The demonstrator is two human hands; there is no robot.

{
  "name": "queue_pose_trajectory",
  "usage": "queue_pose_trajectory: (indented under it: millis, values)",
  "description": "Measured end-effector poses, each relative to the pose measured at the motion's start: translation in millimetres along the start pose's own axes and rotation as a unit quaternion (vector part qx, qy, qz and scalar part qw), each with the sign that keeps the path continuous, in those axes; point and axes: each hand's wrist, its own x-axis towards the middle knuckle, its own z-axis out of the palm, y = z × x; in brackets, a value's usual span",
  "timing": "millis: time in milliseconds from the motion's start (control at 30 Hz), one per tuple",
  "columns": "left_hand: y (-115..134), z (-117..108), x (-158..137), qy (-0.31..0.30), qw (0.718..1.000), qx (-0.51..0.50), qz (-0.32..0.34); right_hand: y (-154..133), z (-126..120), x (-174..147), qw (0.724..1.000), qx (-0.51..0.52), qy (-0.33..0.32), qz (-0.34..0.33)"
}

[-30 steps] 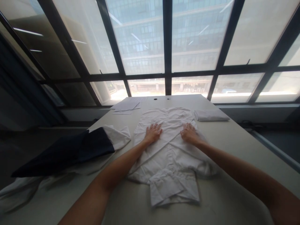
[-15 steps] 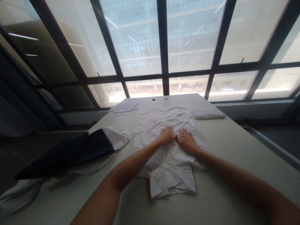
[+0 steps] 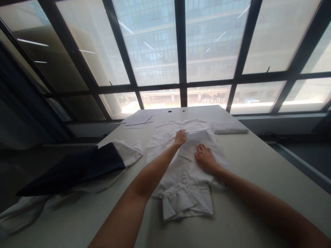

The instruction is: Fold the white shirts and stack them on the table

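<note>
The left hand (image 3: 180, 136) pinches the white shirt (image 3: 189, 146) — stretched lengthwise ahead. The right hand (image 3: 206, 157), nearer, lies open upon it.

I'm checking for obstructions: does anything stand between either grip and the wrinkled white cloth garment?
Nothing visible does. The left grip appears to pinch the wrinkled white cloth garment, and the right grip rests flat on it. The folded white cloth lies off to the right.
</note>
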Motion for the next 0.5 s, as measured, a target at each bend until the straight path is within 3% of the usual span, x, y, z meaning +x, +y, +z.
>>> queue_pose_trajectory:
  millis: [133,233,367,500]
  values:
    - [-56.2,-46.9,-31.8,0.118,0.991,-0.019,-0.062,1.0,1.8,0.7,1.0,0.0,-0.006,-0.002]
    - [-112.5,-82.9,-75.3,0.259,0.958,-0.092,-0.086,2.1,2.9,1.3,1.0,-0.006,-0.021,0.0]
    - [-192.2,-129.9,-139.9,0.338,0.929,-0.066,-0.135,2.6,-0.7,4.0,0.999,-0.009,-0.037,0.001]
    - [-252.5,-172.0,-193.8,0.358,0.912,-0.028,-0.197,-8.6,-13.2,22.7,0.998,0.038,-0.046,0.012]
